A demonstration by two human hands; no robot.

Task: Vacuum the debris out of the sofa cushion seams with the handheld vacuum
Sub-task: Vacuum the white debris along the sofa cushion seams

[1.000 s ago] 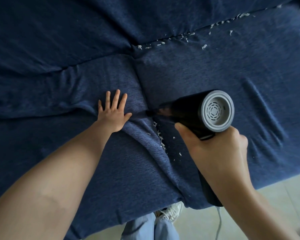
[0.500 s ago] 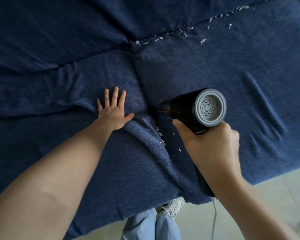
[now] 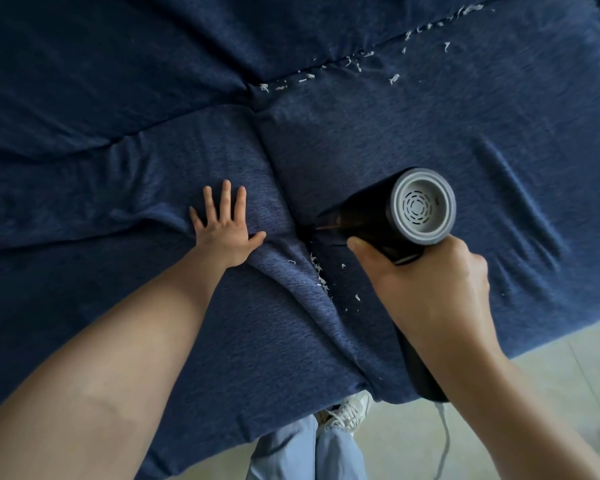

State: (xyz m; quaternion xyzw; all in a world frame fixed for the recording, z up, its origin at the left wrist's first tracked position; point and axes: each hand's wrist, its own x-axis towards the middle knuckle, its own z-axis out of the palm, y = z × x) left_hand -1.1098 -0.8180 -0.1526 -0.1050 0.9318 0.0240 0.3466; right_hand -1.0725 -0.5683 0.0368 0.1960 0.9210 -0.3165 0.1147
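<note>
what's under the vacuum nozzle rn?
The handheld vacuum nozzle tip sits at the seam between the seat cushions. White debris lies in the seam just nearer the person. Anything directly beneath the nozzle is covered by the vacuum body and shadow.

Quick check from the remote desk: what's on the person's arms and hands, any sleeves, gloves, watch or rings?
Both forearms are bare up to the frame edge, with no sleeves in view. The left hand and right hand wear no gloves, and no watch, band or ring shows on the visible sides.
</note>
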